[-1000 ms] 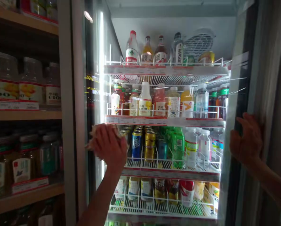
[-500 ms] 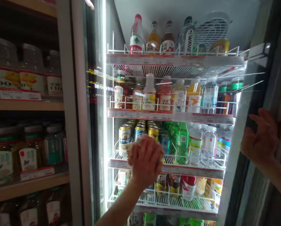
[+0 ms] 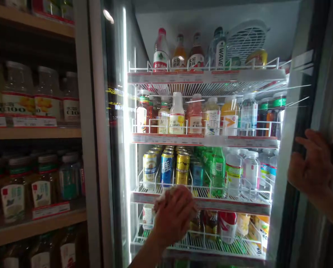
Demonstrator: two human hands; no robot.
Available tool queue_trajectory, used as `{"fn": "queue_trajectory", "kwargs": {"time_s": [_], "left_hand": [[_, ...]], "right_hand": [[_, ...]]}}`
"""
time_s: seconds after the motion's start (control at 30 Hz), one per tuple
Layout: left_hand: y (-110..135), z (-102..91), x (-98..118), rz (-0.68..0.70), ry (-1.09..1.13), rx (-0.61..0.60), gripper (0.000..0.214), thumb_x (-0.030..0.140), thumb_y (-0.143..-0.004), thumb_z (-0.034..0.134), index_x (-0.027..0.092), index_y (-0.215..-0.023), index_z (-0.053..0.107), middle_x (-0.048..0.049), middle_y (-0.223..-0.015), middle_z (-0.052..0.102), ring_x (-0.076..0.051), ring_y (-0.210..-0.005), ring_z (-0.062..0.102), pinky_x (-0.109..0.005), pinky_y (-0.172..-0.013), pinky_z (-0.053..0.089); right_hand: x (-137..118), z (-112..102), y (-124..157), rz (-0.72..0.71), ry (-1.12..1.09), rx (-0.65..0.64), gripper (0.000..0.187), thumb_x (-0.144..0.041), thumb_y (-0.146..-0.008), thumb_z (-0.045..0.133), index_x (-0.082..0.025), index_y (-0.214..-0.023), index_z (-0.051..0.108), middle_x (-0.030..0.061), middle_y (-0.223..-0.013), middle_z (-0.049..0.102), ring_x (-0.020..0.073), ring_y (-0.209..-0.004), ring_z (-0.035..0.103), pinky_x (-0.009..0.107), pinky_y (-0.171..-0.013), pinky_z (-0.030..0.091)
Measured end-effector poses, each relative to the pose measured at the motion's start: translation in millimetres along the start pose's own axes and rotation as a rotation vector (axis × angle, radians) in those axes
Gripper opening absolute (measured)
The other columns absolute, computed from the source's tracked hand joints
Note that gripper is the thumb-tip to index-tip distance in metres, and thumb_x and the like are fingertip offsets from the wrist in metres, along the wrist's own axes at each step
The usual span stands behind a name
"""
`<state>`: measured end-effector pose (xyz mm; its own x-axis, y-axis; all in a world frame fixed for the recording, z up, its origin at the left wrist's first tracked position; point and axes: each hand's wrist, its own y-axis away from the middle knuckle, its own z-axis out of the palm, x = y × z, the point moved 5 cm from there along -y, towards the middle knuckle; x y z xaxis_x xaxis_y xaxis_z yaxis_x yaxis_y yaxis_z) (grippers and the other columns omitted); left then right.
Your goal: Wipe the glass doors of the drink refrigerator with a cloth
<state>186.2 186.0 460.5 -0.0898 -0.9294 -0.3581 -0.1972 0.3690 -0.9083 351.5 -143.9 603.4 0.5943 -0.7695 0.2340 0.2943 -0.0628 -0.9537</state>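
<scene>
My left hand point(image 3: 174, 216) is closed around a crumpled pale cloth point(image 3: 163, 196) and presses it against the front edge of the third shelf point(image 3: 227, 204) of an open drinks fridge, just below the cans point(image 3: 166, 167). My right hand point(image 3: 311, 163) rests on the edge of the open glass door point(image 3: 290, 149) at the right, fingers curled against it and holding it back. Rows of bottles point(image 3: 194, 115) and cans fill the wire shelves behind my left hand.
A wooden shelf unit point(image 3: 35, 133) with jars and bottles stands left of the fridge frame point(image 3: 92, 130). A fan grille point(image 3: 246, 37) sits at the fridge's top right. Red price strips point(image 3: 205, 140) line each shelf edge. More bottles point(image 3: 224, 223) fill the lowest visible shelf.
My left hand with the cloth has moved from the fridge's left side wall, right and down, to the front edge of the can shelf. My right hand stays on the door.
</scene>
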Motion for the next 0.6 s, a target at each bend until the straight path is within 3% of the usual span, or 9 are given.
{"fn": "queue_trajectory", "kwargs": {"time_s": [0.1, 0.17, 0.23, 0.33, 0.4, 0.43, 0.53, 0.6], "left_hand": [[-12, -19.5, -46, -0.350, -0.163, 0.168, 0.056, 0.026, -0.086, 0.048, 0.018, -0.140, 0.036, -0.0118, -0.147, 0.036, -0.026, -0.141, 0.024, -0.049, -0.115, 0.015], [-20, -23.4, -54, -0.462, -0.218, 0.233, 0.058, 0.025, -0.087, 0.046, 0.014, -0.142, 0.032, -0.0151, -0.149, 0.031, -0.028, -0.142, 0.019, -0.052, -0.114, 0.014], [-27, -12.2, -29, -0.320, -0.155, 0.179, 0.052, 0.031, -0.087, 0.046, 0.015, -0.137, 0.040, -0.0121, -0.148, 0.035, -0.027, -0.142, 0.017, -0.051, -0.115, 0.010], [-24, 8.8, 22, 0.101, -0.011, -0.016, 0.041, 0.039, -0.087, 0.045, 0.025, -0.124, 0.055, 0.0005, -0.144, 0.043, -0.020, -0.141, 0.023, -0.041, -0.118, 0.008], [-24, 6.3, 16, 0.160, -0.004, -0.039, 0.038, 0.039, -0.087, 0.044, 0.029, -0.121, 0.057, 0.0047, -0.142, 0.044, -0.017, -0.139, 0.027, -0.038, -0.118, 0.009], [-30, 0.1, -1, 0.092, -0.032, -0.007, 0.039, 0.037, -0.087, 0.044, 0.027, -0.124, 0.054, 0.0024, -0.144, 0.042, -0.019, -0.139, 0.028, -0.040, -0.118, 0.010], [-55, -21.9, -62, -0.291, -0.198, 0.180, 0.056, 0.032, -0.087, 0.047, 0.016, -0.139, 0.037, -0.0128, -0.149, 0.032, -0.028, -0.140, 0.023, -0.050, -0.114, 0.015], [-70, -19.7, -64, -0.382, -0.242, 0.203, 0.059, 0.034, -0.087, 0.047, 0.013, -0.141, 0.033, -0.0167, -0.148, 0.033, -0.031, -0.141, 0.019, -0.054, -0.112, 0.015]], "right_hand": [[-1, 0, 0, 0.006, -0.002, 0.003, 0.049, -0.023, -0.083, 0.044, -0.017, -0.131, 0.049, 0.0143, -0.136, 0.050, 0.0282, -0.130, 0.044, 0.048, -0.106, 0.040], [-2, -1, -1, 0.010, -0.011, 0.008, 0.048, -0.023, -0.084, 0.043, -0.016, -0.131, 0.048, 0.0142, -0.136, 0.050, 0.0281, -0.130, 0.043, 0.049, -0.106, 0.039], [-3, -1, -1, 0.009, -0.021, 0.014, 0.047, -0.023, -0.084, 0.042, -0.016, -0.130, 0.049, 0.0138, -0.137, 0.049, 0.0282, -0.131, 0.043, 0.050, -0.107, 0.039], [-3, -1, -1, 0.011, -0.021, 0.008, 0.046, -0.022, -0.084, 0.043, -0.017, -0.129, 0.049, 0.0127, -0.137, 0.049, 0.0279, -0.131, 0.042, 0.049, -0.106, 0.039], [-3, -1, -1, 0.015, -0.018, 0.002, 0.046, -0.022, -0.084, 0.042, -0.017, -0.129, 0.049, 0.0130, -0.138, 0.049, 0.0275, -0.131, 0.042, 0.049, -0.107, 0.039], [-3, -1, -1, 0.015, -0.019, 0.000, 0.046, -0.023, -0.084, 0.042, -0.016, -0.129, 0.049, 0.0136, -0.137, 0.049, 0.0273, -0.131, 0.042, 0.048, -0.107, 0.039], [-4, -1, -2, 0.031, -0.033, -0.002, 0.046, -0.025, -0.085, 0.040, -0.015, -0.129, 0.048, 0.0158, -0.137, 0.049, 0.0269, -0.131, 0.042, 0.047, -0.107, 0.038], [-5, -1, -2, 0.052, -0.064, 0.002, 0.047, -0.028, -0.086, 0.039, -0.015, -0.130, 0.047, 0.0161, -0.136, 0.049, 0.0269, -0.131, 0.043, 0.048, -0.106, 0.039]]}}
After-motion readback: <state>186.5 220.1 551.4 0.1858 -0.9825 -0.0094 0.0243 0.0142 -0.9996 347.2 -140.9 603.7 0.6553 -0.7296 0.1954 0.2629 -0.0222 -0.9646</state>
